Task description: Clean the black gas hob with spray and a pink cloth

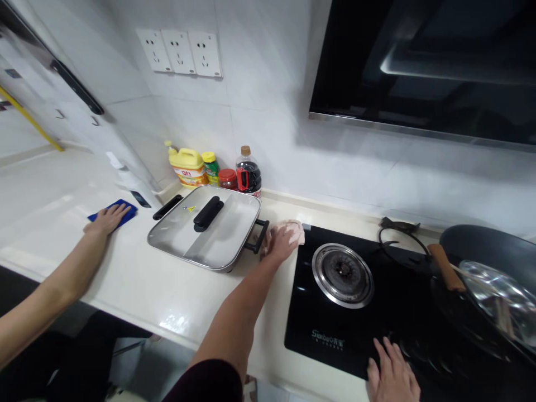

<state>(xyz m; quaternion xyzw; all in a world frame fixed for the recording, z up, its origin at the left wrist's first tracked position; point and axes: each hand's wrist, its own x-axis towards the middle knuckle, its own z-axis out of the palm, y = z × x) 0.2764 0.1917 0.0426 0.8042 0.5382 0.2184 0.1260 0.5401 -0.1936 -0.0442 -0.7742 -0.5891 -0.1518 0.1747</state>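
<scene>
My left hand (pixel 282 243) presses a pale pink cloth (pixel 296 230) on the white counter, between the electric pan and the stove's left edge. Its fingers are bent over the cloth and partly hidden. My right hand (pixel 393 374) lies palm down at the front edge of the black glass stove (pixel 312 318), fingers spread, with nothing in it. Beside my left hand stands the rectangular electric pan (pixel 230 265), covered by a glass lid with a black handle (pixel 208 213). A round burner (pixel 342 273) sits in the stove between my hands.
At the left, another person's hand (pixel 106 218) holds a blue cloth (pixel 128 215) flat on the counter. Behind the pan stand a yellow jug (pixel 188 167), a red-lidded jar (pixel 227 178) and a dark bottle (pixel 250 173). A wok (pixel 481 240) occupies the right burner; a black hood (pixel 419 72) overhangs.
</scene>
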